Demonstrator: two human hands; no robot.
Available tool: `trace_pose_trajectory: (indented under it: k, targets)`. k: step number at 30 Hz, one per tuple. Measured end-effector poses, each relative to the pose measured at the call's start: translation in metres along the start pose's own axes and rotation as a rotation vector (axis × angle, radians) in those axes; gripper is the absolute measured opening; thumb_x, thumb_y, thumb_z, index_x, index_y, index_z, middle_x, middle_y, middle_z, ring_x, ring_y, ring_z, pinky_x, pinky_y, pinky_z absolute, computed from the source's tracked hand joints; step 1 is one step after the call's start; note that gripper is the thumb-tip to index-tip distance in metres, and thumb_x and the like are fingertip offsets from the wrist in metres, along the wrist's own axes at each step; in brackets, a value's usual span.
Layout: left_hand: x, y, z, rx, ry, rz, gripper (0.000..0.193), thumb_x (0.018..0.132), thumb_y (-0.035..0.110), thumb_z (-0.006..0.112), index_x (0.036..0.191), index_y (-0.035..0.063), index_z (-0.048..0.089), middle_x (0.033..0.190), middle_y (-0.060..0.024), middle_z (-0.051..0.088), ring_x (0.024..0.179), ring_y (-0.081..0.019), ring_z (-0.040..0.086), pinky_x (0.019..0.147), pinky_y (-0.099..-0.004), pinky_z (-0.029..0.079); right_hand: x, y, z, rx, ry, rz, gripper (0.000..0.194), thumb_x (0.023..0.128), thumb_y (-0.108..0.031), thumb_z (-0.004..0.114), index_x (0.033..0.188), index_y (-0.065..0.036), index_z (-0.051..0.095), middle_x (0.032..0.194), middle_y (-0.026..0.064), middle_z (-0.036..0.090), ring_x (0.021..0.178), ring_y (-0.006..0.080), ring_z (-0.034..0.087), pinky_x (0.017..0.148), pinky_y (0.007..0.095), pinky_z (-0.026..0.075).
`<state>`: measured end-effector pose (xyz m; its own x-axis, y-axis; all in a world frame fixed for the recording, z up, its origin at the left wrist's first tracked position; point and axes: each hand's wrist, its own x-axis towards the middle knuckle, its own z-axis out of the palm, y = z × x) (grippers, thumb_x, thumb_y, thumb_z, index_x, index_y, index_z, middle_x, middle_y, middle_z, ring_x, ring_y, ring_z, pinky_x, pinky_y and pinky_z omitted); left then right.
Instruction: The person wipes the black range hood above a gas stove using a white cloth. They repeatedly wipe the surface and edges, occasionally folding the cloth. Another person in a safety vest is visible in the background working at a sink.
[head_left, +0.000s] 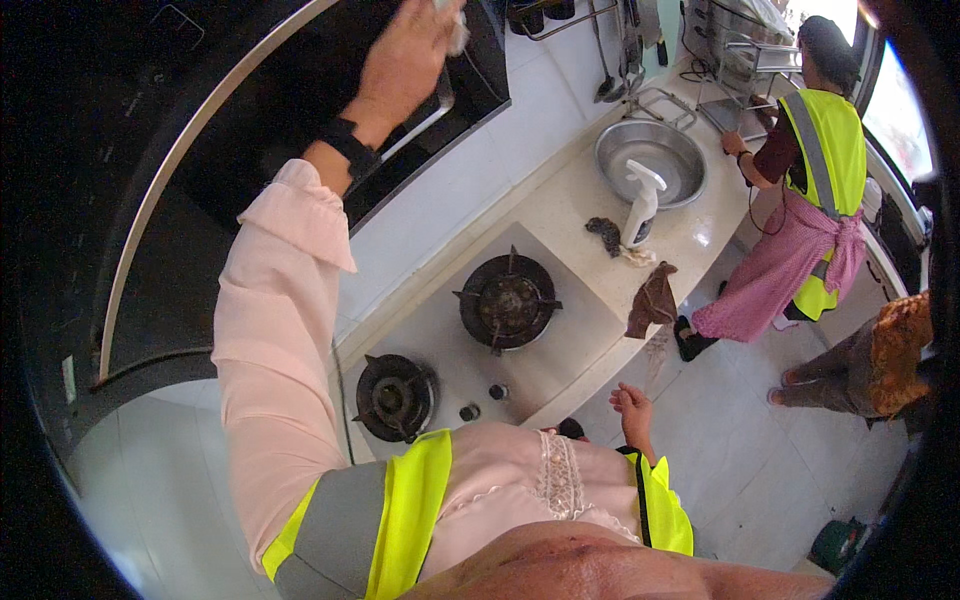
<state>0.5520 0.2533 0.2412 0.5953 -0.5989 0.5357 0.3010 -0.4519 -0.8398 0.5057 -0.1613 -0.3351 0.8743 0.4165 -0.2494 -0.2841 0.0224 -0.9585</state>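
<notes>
My left hand (401, 67) is raised against the black range hood (277, 82), pressing a white cloth (454, 30) that the top edge of the view partly cuts off. My right hand (634, 412) hangs by the counter's front edge, fingers loosely apart and nothing in them. Below the hood is a steel gas stove (442, 352) with a larger burner (510, 300) and a smaller burner (391, 397). Beside it stands a white spray bottle (643, 210), near a dark scrubber (604, 235) and a crumpled pale cloth (639, 257). A brown cloth (651, 301) drapes over the counter edge.
A steel basin (615, 169) sits further along the counter (577, 225). Ladles (604, 86) hang on the tiled wall. A co-worker (825, 165) in a yellow vest handles a metal rack (731, 112). Another person (874, 360) stands at the right on the tiled floor (742, 435).
</notes>
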Motion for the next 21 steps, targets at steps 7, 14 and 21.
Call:
trace_pose_trajectory:
  k: [7,14,21]
  targets:
    - [-0.102,0.111,0.079,-0.492,-0.347,-0.247,0.029,0.088,0.009,0.057,0.113,-0.0028,0.067,0.145,-0.0183,0.05,0.141,-0.0313,0.039,0.12,-0.0385,0.028,0.01,-0.001,0.002,-0.028,0.002,-0.034,0.031,0.099,-0.014,0.055,0.124,0.003,0.064,0.103,0.0132,0.072,0.087,0.019,0.07,0.075,0.0294,0.055]
    - [-0.049,0.086,0.026,-0.378,0.104,-0.49,0.038,0.081,0.005,0.06,0.118,-0.0005,0.062,0.112,-0.0197,0.061,0.106,-0.0387,0.054,0.093,-0.0484,0.042,0.014,0.012,-0.018,0.003,0.012,0.005,0.03,0.098,-0.014,0.056,0.122,0.002,0.064,0.102,0.0128,0.072,0.086,0.0195,0.07,0.074,0.0302,0.055]
    - [0.0,0.092,0.042,-0.189,0.132,-0.668,0.063,0.083,-0.005,0.057,0.143,-0.0116,0.038,0.157,-0.0303,0.024,0.129,-0.0451,0.045,0.109,-0.0435,0.037,0.021,0.004,-0.012,-0.164,-0.027,-0.081,0.03,0.098,-0.015,0.056,0.122,0.002,0.065,0.101,0.0124,0.072,0.085,0.0197,0.07,0.074,0.0304,0.055]
